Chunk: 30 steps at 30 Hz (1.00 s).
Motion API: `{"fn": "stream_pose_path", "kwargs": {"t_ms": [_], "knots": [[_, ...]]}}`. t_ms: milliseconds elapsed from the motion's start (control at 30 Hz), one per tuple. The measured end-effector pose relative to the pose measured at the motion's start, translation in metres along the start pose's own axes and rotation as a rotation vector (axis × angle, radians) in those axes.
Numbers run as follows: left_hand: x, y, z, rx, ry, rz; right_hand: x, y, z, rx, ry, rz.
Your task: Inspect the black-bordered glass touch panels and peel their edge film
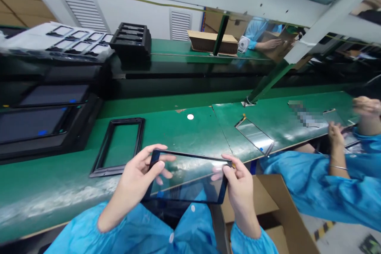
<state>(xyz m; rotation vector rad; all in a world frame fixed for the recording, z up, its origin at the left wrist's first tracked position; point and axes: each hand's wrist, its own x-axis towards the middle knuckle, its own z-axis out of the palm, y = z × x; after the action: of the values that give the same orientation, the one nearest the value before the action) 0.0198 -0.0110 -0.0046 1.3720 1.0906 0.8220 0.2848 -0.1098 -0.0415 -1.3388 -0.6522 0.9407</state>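
Note:
A clear glass touch panel with a black border [187, 182] is held up in front of my body, over the bench's near edge. My left hand [139, 172] grips its left end, thumb on the near face and fingers seen through the glass. At the right end my right hand [238, 178] pinches the border; a small orange tab shows by its fingers. Just beyond my left hand, a black rectangular frame [108, 147] lies on the green bench. Farther right on the bench rests another glass panel [255, 135] with an orange tab and a blue sticker.
Black trays [74, 127] with dark panels are stacked at left. Behind stand a black slotted box [131, 39] and white-wrapped frames [80, 41]. A slanted post [268, 79] rises from the bench. A co-worker's blue sleeve [351, 174] is at right, above an open cardboard box [285, 210].

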Motion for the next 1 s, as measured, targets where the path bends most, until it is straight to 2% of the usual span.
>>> {"fn": "stream_pose_path", "kwargs": {"t_ms": [67,133,200,233,300,367,400,467,500,533,567,633,667,700,733,767,833,867,933,1000], "knots": [[0.002,-0.001,0.000,0.269,0.057,0.232,-0.005,-0.004,0.007,-0.033,0.000,-0.006],[0.005,0.001,0.002,0.553,0.055,0.514,-0.008,-0.008,0.012,-0.072,-0.024,-0.012],[0.011,0.001,0.007,0.720,-0.053,0.697,-0.010,-0.009,0.015,-0.105,-0.036,-0.011],[0.014,0.001,0.009,0.747,-0.127,0.735,-0.012,-0.008,0.015,-0.118,-0.034,-0.003],[0.021,-0.001,0.012,0.750,-0.244,0.736,-0.013,-0.003,0.014,-0.131,-0.011,0.024],[0.025,-0.001,0.011,0.740,-0.238,0.734,-0.011,0.005,0.012,-0.116,0.036,0.064],[0.026,-0.001,0.010,0.728,-0.158,0.732,-0.008,0.008,0.012,-0.084,0.076,0.080],[0.023,-0.002,0.005,0.587,0.152,0.703,0.001,0.015,0.016,0.041,0.170,0.080],[0.021,-0.002,0.003,0.433,0.307,0.662,0.007,0.018,0.021,0.124,0.205,0.065],[0.018,-0.003,0.002,0.236,0.399,0.597,0.014,0.020,0.029,0.210,0.221,0.046],[0.015,-0.005,0.001,0.023,0.412,0.519,0.020,0.022,0.040,0.288,0.211,0.032],[0.011,-0.010,-0.001,-0.322,0.273,0.350,0.032,0.026,0.068,0.397,0.126,0.037],[0.011,-0.012,-0.004,-0.410,0.203,0.277,0.037,0.029,0.084,0.423,0.069,0.052],[0.012,-0.013,-0.010,-0.440,0.182,0.229,0.042,0.032,0.100,0.431,0.007,0.070],[0.016,-0.012,-0.019,-0.409,0.220,0.222,0.046,0.035,0.113,0.421,-0.052,0.079],[0.023,-0.011,-0.033,-0.284,0.295,0.252,0.050,0.039,0.122,0.392,-0.101,0.077],[0.047,-0.003,-0.077,0.122,0.471,0.362,0.059,0.048,0.129,0.286,-0.145,0.037],[0.064,0.003,-0.105,0.457,0.559,0.417,0.063,0.053,0.125,0.220,-0.144,0.013],[0.106,0.015,-0.168,0.662,0.648,0.402,0.070,0.066,0.107,0.088,-0.107,-0.021],[0.153,0.024,-0.229,0.828,0.687,0.346,0.074,0.081,0.082,-0.004,-0.067,-0.013]]}}
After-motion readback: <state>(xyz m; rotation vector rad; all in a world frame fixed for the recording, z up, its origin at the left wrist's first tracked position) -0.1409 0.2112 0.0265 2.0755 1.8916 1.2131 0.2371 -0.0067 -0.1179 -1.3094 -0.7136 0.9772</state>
